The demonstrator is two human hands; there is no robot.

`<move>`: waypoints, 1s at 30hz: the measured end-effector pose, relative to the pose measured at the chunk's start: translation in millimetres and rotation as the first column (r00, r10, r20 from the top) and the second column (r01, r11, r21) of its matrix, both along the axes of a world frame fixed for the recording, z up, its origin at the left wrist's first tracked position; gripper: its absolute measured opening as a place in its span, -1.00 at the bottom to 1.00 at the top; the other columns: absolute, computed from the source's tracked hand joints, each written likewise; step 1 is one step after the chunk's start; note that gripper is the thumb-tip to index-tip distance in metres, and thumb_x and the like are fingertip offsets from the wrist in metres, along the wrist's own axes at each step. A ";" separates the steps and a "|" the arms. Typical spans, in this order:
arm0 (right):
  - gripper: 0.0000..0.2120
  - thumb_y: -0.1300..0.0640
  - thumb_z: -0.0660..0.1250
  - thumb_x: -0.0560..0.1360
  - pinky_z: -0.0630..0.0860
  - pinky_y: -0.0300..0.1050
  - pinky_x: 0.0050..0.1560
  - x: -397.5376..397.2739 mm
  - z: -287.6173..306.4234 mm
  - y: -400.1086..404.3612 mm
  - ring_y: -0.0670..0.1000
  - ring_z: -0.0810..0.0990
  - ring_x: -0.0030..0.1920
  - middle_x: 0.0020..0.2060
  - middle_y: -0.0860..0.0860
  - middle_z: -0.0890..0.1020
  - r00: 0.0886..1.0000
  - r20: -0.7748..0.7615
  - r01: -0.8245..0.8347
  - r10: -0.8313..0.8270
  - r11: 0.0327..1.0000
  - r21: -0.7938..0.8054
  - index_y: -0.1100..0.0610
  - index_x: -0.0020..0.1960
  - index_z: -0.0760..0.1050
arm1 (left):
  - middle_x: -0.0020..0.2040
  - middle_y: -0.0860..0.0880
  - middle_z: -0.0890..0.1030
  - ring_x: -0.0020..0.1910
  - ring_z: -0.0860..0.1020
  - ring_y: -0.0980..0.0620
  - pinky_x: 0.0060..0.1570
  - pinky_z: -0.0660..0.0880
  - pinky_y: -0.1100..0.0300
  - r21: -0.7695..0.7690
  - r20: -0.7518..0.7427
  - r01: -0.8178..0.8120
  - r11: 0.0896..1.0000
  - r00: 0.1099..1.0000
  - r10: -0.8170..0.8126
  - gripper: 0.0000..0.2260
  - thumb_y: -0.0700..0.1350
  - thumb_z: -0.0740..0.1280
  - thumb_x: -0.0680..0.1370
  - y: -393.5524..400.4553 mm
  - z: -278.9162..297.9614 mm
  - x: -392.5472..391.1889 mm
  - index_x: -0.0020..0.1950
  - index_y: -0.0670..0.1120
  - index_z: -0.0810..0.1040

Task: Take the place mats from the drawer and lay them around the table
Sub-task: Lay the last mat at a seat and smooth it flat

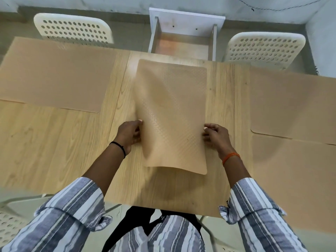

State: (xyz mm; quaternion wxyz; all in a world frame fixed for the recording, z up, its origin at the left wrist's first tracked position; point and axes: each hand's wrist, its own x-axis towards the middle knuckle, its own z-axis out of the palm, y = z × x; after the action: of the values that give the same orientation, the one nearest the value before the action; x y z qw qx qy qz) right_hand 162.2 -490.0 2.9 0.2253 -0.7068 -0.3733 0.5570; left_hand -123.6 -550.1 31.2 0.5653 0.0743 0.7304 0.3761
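Both hands — left hand [130, 134], right hand [215, 136] — pinch the place mat [171, 113] by its side edges (thin, floppy, sagging) — best supported there.

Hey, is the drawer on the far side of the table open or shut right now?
Open. The drawer is pulled out past the far edge of the table, so its inside shows, between the two white chairs.
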 end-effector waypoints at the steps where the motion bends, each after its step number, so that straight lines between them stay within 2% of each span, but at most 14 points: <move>1: -0.76 0.18 0.30 0.58 0.45 -0.24 -0.25 -0.4 0.1 -0.5 -0.03 0.60 -0.16 -0.04 0.09 0.66 1.000 -0.002 0.000 0.000 1.000 0.003 0.12 0.23 0.57 | 0.07 -0.05 0.60 -0.06 0.55 0.00 -0.09 0.54 0.10 -0.003 -0.033 0.008 1.000 0.999 -0.008 -0.68 -0.02 0.38 0.53 -0.5 -1.8 -2.6 0.22 -0.13 0.54; 3: -0.76 0.19 0.29 0.58 0.46 -0.24 -0.22 -0.8 0.8 -2.7 -0.03 0.61 -0.14 -0.03 0.10 0.66 1.000 -0.004 0.003 -0.002 1.000 0.012 0.13 0.24 0.56 | 0.11 -0.01 0.56 0.02 0.50 0.01 0.11 0.48 0.04 -0.004 -0.139 -0.001 1.000 0.990 0.000 -0.64 -0.02 0.42 0.51 -2.2 -3.9 -6.8 0.27 -0.08 0.52; 4: -0.75 0.19 0.29 0.58 0.47 -0.24 -0.20 -1.0 0.9 -3.7 -0.03 0.61 -0.14 -0.03 0.10 0.66 1.000 0.002 0.002 -0.002 1.000 0.020 0.14 0.24 0.56 | 0.11 0.01 0.55 0.05 0.49 0.01 0.13 0.45 0.05 0.006 -0.187 -0.019 1.000 0.982 0.020 -0.65 -0.05 0.43 0.50 -3.3 -3.2 -8.2 0.26 -0.07 0.53; 7: -0.73 0.20 0.29 0.58 0.54 -0.18 -0.07 -2.7 0.0 -6.3 -0.03 0.61 -0.12 0.01 0.10 0.65 1.000 0.023 -0.007 0.006 0.999 0.044 0.16 0.27 0.54 | 0.05 -0.01 0.56 0.04 0.52 -0.01 0.02 0.44 0.13 0.073 -0.301 -0.031 0.997 0.952 0.051 -0.76 -0.18 0.42 0.50 -6.9 -0.5 -12.6 0.16 -0.08 0.56; 11: -0.64 0.11 0.31 0.56 0.51 0.06 0.29 -7.3 2.6 -12.4 0.06 0.57 0.19 0.23 0.06 0.54 0.987 0.130 -0.098 0.091 0.994 0.053 0.10 0.34 0.49 | -0.05 -0.05 0.63 -0.06 0.58 -0.02 0.05 0.55 0.10 0.111 -0.410 0.043 0.993 0.912 0.007 -0.84 -0.27 0.42 0.47 -11.0 6.1 -15.8 0.02 -0.11 0.61; 13: -0.56 0.07 0.32 0.57 0.42 0.03 0.39 -10.3 6.7 -17.7 0.08 0.49 0.29 0.35 0.08 0.39 0.960 0.248 -0.157 0.132 0.984 0.081 0.15 0.42 0.41 | -0.09 -0.04 0.64 -0.10 0.58 -0.01 -0.06 0.56 0.14 0.146 -0.366 0.063 0.987 0.930 -0.005 -0.87 -0.30 0.40 0.49 -10.6 12.6 -15.0 -0.04 -0.09 0.60; 15: -0.46 0.05 0.31 0.57 0.35 0.00 0.43 -13.7 10.0 -23.8 0.11 0.41 0.37 0.42 0.11 0.28 0.930 0.336 -0.196 0.147 0.974 0.115 0.19 0.49 0.28 | -0.09 0.00 0.65 -0.14 0.56 0.04 -0.18 0.48 0.22 0.185 -0.243 0.084 0.979 0.969 -0.037 -0.84 -0.31 0.37 0.51 -8.6 22.2 -13.9 -0.10 -0.04 0.55; 18: -0.37 0.02 0.32 0.57 0.30 0.00 0.46 -16.7 12.1 -28.8 0.09 0.31 0.46 0.50 0.09 0.22 0.949 0.283 -0.181 0.138 0.975 0.132 0.15 0.55 0.16 | -0.08 0.05 0.65 -0.17 0.55 0.09 -0.15 0.45 0.20 0.255 0.012 0.127 0.959 0.991 -0.134 -0.82 -0.29 0.34 0.55 -5.6 39.9 -15.3 -0.10 0.01 0.49; 23: -0.33 -0.04 0.33 0.56 0.29 -0.02 0.41 -13.2 20.5 -16.0 0.06 0.28 0.49 0.53 0.05 0.25 0.996 0.060 -0.066 0.062 0.994 0.082 0.09 0.57 0.15 | -0.15 0.09 0.66 -0.25 0.61 0.18 -0.23 0.56 0.32 0.376 0.328 0.095 0.922 0.917 -0.228 -0.77 -0.31 0.26 0.56 -2.8 60.2 -12.2 -0.13 0.03 0.47; 25: -0.34 -0.08 0.33 0.55 0.39 0.04 0.32 -12.5 23.2 -8.1 0.07 0.33 0.44 0.50 0.03 0.30 0.998 -0.024 -0.057 0.057 0.998 -0.003 0.07 0.55 0.18 | -0.18 0.11 0.65 -0.25 0.61 0.20 -0.21 0.57 0.34 0.404 0.401 0.056 0.913 0.886 -0.232 -0.78 -0.31 0.26 0.53 -2.7 65.6 -8.5 -0.10 0.03 0.48; 26: -0.36 -0.07 0.34 0.55 0.45 0.02 0.18 -13.3 23.9 -5.2 0.07 0.41 0.35 0.45 0.03 0.36 0.996 -0.075 -0.060 0.056 0.996 -0.059 0.08 0.54 0.22 | -0.20 0.12 0.64 -0.27 0.60 0.21 -0.21 0.57 0.35 0.415 0.421 0.043 0.909 0.876 -0.234 -0.79 -0.30 0.27 0.52 -2.6 67.3 -6.9 -0.08 0.03 0.49; 28: -0.45 0.02 0.36 0.56 0.45 -0.15 -0.17 -15.0 25.0 -3.4 -0.02 0.51 -0.02 0.18 0.03 0.53 0.983 -0.181 -0.060 0.034 0.989 -0.136 0.13 0.49 0.33 | -0.25 0.12 0.62 -0.35 0.58 0.22 -0.26 0.56 0.36 0.416 0.422 0.035 0.909 0.878 -0.227 -0.79 -0.31 0.26 0.52 -2.3 70.3 -6.4 -0.09 0.02 0.49; 29: -0.51 0.09 0.36 0.56 0.42 -0.20 -0.26 -14.7 24.4 -3.9 -0.06 0.49 -0.14 0.04 0.01 0.56 0.977 -0.213 -0.042 0.011 0.989 -0.140 0.16 0.44 0.39 | -0.28 0.12 0.62 -0.40 0.56 0.22 -0.31 0.55 0.35 0.404 0.399 0.041 0.914 0.891 -0.217 -0.78 -0.32 0.25 0.53 -2.6 71.5 -8.5 -0.10 0.02 0.47; 30: -0.55 0.16 0.38 0.54 0.44 -0.21 -0.24 -12.7 22.5 -4.5 -0.07 0.50 -0.16 -0.02 0.00 0.58 0.973 -0.229 0.000 -0.029 0.992 -0.125 0.18 0.41 0.43 | -0.30 0.12 0.62 -0.43 0.55 0.21 -0.34 0.54 0.34 0.389 0.356 0.053 0.920 0.912 -0.203 -0.78 -0.32 0.25 0.55 -3.6 72.0 -13.1 -0.11 0.01 0.46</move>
State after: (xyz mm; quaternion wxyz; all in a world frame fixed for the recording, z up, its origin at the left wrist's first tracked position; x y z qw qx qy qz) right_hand 149.4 -494.5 25.4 0.2266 -0.6527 -0.3040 0.6559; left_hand -136.7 -553.7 103.2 0.6986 0.1520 0.5124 0.4757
